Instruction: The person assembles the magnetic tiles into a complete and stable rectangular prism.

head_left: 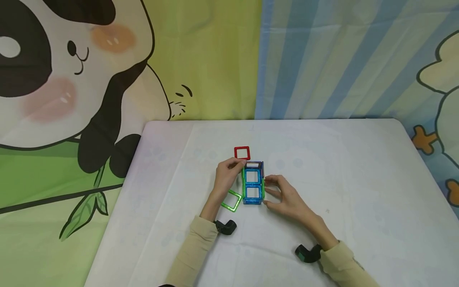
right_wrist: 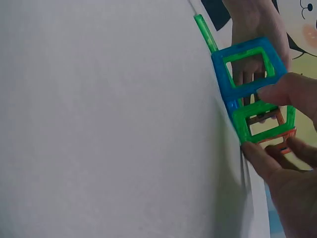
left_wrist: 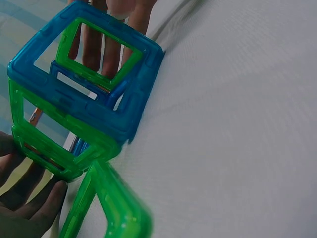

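A small box of magnetic tiles (head_left: 253, 185) stands on the table, with blue frames at its base and near end, green sides and reddish frames at the far end. My left hand (head_left: 226, 175) holds its far left corner, fingertips against a green side frame in the left wrist view. On the other side, my right hand (head_left: 285, 197) grips the box, with the thumb (right_wrist: 277, 91) at the blue near end and other fingers farther along the green side. A loose green square tile (head_left: 238, 203) lies left of the box, its corner close to the green side.
Beyond the box, a red square tile (head_left: 235, 153) lies on the white table (head_left: 344, 159). Black wrist cameras (head_left: 226, 227) stick out from both sleeves. A printed cloth (head_left: 215, 59) with a panda rises behind the table's far edge.
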### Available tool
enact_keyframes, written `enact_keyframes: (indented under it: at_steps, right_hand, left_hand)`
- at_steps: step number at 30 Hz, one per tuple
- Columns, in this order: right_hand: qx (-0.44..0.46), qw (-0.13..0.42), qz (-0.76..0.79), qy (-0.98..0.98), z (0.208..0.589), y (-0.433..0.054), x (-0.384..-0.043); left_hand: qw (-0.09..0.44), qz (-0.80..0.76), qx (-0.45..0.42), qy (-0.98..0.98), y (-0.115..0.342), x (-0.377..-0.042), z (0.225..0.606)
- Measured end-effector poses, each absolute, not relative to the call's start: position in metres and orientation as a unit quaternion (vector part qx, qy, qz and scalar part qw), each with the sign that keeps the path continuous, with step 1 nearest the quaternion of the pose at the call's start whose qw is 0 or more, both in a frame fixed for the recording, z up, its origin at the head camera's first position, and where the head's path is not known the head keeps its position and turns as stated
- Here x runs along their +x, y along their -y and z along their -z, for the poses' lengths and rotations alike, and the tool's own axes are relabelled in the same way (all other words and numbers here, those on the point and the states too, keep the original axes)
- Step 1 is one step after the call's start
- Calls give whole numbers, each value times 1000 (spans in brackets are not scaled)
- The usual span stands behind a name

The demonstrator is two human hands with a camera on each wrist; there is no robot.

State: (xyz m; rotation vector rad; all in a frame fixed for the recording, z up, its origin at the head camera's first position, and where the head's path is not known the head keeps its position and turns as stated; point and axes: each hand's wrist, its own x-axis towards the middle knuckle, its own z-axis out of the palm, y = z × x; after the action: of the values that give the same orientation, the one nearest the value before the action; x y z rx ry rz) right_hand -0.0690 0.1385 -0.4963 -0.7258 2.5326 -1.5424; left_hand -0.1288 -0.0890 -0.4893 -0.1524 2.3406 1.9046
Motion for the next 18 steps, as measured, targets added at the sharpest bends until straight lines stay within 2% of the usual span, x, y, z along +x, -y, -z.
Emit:
enact_keyframes:
  at_steps: [4,7,18]
  right_hand:
    - [-212,76,508,-831,493,-131,-61]
    - [-186,74,493,-847,491,-122,-56]
    - [-164,13,446,-880,492,-107,-47]
  left_hand:
    - [57,-629,-50,-774,90,-129,489]
    - [55,-629,-44,-774,90,-129,488]
    - [55,-626,-35,-777,87,-128,486]
